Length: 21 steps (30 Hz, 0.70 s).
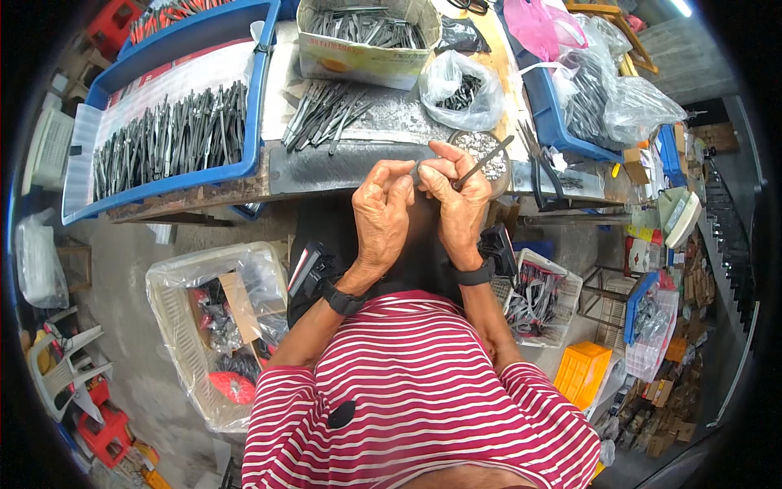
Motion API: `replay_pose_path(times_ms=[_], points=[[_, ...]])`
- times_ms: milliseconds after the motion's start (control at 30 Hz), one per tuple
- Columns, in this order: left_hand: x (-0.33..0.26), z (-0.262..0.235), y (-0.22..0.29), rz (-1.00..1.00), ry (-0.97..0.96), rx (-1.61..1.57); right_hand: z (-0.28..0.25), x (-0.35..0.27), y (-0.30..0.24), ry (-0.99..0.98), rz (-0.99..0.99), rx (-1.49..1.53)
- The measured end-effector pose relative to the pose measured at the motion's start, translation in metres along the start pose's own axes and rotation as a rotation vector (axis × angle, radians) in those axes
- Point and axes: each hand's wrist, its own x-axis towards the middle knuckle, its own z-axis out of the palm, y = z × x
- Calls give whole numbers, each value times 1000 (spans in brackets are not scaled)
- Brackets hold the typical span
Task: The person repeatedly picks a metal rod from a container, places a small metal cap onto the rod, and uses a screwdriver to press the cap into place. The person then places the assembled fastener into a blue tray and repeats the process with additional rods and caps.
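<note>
My right hand [458, 191] is closed around a slim dark metal strip [492, 157], which sticks out up and to the right between its fingers. My left hand [383, 208] meets it from the left, thumb and forefinger pinched together. Between the two sets of fingertips is a small greyish piece [417, 172], too covered to name. Both hands are above the near edge of the workbench. Just beyond them lies a loose heap of similar dark strips [326, 114]. A round container [503, 181] with silvery bits stands right behind my right hand.
A blue tray [262, 98] full of dark strips is at the left of the bench. Further back stand a cardboard box [362, 63] of strips and a clear bag [481, 116] of small dark parts. At the right is a blue bin [538, 90]; crates [175, 326] flank me below.
</note>
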Motion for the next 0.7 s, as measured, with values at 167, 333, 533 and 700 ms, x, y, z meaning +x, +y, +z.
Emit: replay_pose_path(times_ms=[167, 333, 533, 700], points=[[7, -4, 0, -62, -8, -109, 11, -4, 0, -7, -261, -365], [7, -8, 4, -124, -95, -239, 7, 10, -2, 50, 182, 237], [8, -9, 5, -160, -70, -273, 5, 4, -6, -77, 110, 111], [8, -11, 4, -150, -96, -304, 3, 6, -7, -119, 133, 141]])
